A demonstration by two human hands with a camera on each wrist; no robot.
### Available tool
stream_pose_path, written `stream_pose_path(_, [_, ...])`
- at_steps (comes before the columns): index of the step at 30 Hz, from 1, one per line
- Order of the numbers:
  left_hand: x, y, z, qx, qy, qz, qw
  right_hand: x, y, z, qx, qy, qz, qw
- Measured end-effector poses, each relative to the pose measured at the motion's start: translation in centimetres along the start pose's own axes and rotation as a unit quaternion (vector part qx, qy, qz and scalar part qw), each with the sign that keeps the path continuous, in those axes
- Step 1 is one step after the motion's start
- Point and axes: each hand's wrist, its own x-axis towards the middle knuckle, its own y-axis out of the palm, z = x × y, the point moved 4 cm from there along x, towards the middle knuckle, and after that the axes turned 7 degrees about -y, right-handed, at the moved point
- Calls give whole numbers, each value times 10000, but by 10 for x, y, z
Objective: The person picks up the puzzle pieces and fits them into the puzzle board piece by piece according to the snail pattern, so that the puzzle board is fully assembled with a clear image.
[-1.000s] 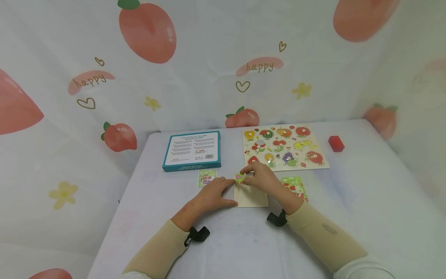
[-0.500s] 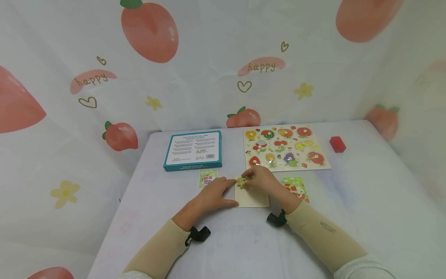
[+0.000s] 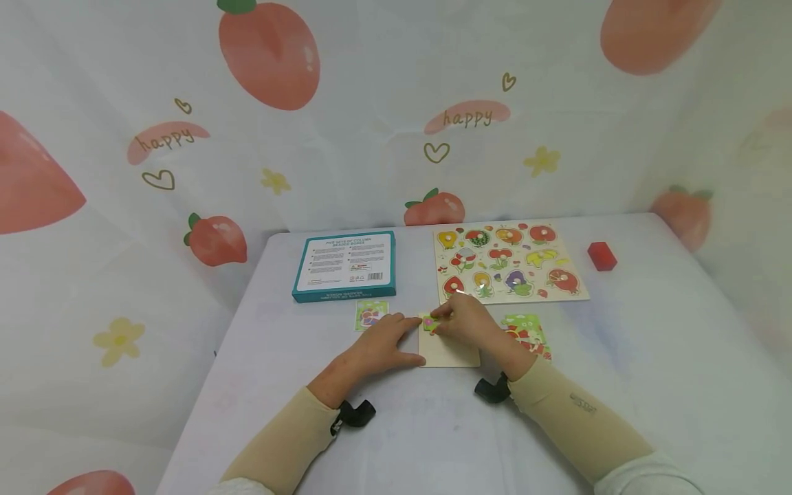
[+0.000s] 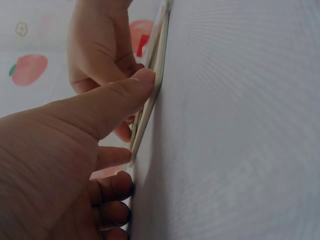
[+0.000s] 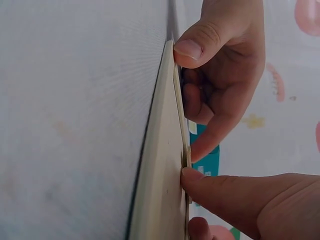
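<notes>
1. Right hand (image 3: pixel 468 320): thumb and finger pinched together on the small green puzzle piece (image 3: pixel 428 322), the one with a pink flower on it.
2. Piece sits at the fingertips, on the left side of that hand, over the far left corner of the square wooden board (image 3: pixel 450 353). Can't tell whether it's fully seated; the right wrist view shows it edge-on, right against the board's face.
3. Left hand (image 3: pixel 377 347): thumb and forefinger spread apart along the board's left edge. Thumb touches the near left corner, forefinger the far left corner, its tip just beside the piece. Other fingers loosely bent, per left wrist view.
4. Board lies on the white table (image 3: pixel 408 433) between the two hands. Bare wood on its near part.
5. Picture card (image 3: pixel 370 313) just beyond the left hand, partly behind its fingers.
6. Second picture card (image 3: pixel 526 330) right of the right hand, its near left part behind the wrist.
7. Teal box (image 3: pixel 344 267) farther back, on the left.
8. Fruit board (image 3: pixel 538 278) beyond the right hand; its near left corner is close to the knuckles.
9. Red block (image 3: pixel 602 256) right of the fruit board, well apart from both hands.
</notes>
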Motion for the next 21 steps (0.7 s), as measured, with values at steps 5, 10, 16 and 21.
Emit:
stream_pose_path(5, [0,0,0,42,46,-35,10000,-1,2,1,-235,-114,-56,9996])
stream_pose_path(10, [0,-1,-2,81,76,-33,9999,-1,1,0,-484,-222,-100,9985])
stream_pose_path(16, [1,-2,-2,120,68,-31,9999,-1,3,0,-539,-172,141,9983])
stream_pose_path(21, [0,1,0,47,12,27,10000,-3,-2,3,-500,-220,282,9981])
